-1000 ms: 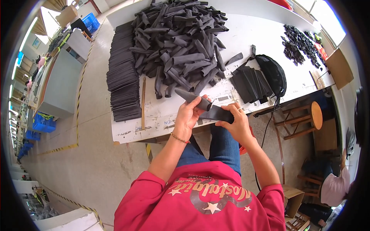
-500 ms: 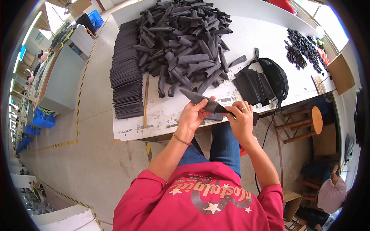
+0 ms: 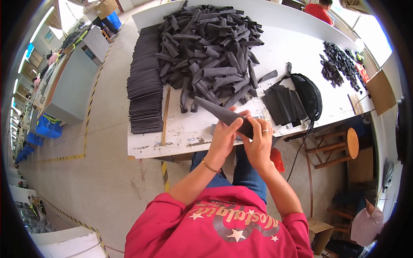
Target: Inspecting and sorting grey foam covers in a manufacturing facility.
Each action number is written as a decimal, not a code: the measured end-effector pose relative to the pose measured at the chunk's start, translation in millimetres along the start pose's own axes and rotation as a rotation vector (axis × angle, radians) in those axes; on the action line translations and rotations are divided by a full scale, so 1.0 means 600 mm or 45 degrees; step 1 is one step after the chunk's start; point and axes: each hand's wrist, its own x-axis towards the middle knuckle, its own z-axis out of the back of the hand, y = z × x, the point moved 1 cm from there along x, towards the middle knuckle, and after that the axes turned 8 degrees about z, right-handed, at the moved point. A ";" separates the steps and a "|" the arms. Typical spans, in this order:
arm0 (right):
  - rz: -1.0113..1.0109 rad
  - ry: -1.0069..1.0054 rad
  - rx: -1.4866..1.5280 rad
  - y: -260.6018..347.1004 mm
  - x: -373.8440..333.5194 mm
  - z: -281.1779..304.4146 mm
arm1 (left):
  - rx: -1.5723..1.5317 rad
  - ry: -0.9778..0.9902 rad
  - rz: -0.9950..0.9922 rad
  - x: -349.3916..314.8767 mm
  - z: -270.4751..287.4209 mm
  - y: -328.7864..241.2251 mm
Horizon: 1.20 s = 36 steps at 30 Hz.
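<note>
Over the front edge of the table, both hands are closed on one dark grey fabric tube (image 3: 223, 113). It tapers to a point at its far left end, toward the pile. My left hand (image 3: 224, 136) grips it from below, the thumb pressed along its side. At the near right end, my right hand (image 3: 259, 144) has its fingers curled on the tube; part of that end is hidden behind them. Beyond the hands lies a big heap of similar dark tubes (image 3: 215, 56). Left of the heap runs a long neat stack of flat dark pieces (image 3: 145, 86).
A wooden stick (image 3: 165, 116) lies beside the stack on the white table (image 3: 180, 133). To the right are a black pouch (image 3: 306, 96), flat black pieces (image 3: 285, 103) and small dark parts (image 3: 340, 64). A wooden stool (image 3: 352, 143) stands right. Other people are in the background.
My right hand has moved left, closer to my left hand. The black part that stuck out below my right hand no longer shows. A person carrying a box has come into view at upper left.
</note>
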 end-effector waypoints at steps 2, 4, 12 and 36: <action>-0.025 -0.002 0.140 0.007 -0.003 -0.015 | -0.036 0.027 0.061 0.008 0.009 0.005; -0.073 0.039 0.205 0.004 -0.010 -0.014 | 0.006 0.107 0.022 0.015 0.014 0.003; 0.045 0.277 0.343 -0.009 -0.002 -0.020 | -0.007 0.081 -0.039 0.010 0.019 0.032; 0.162 0.293 0.537 -0.064 0.013 0.007 | -0.195 -0.043 -0.172 0.022 0.000 0.012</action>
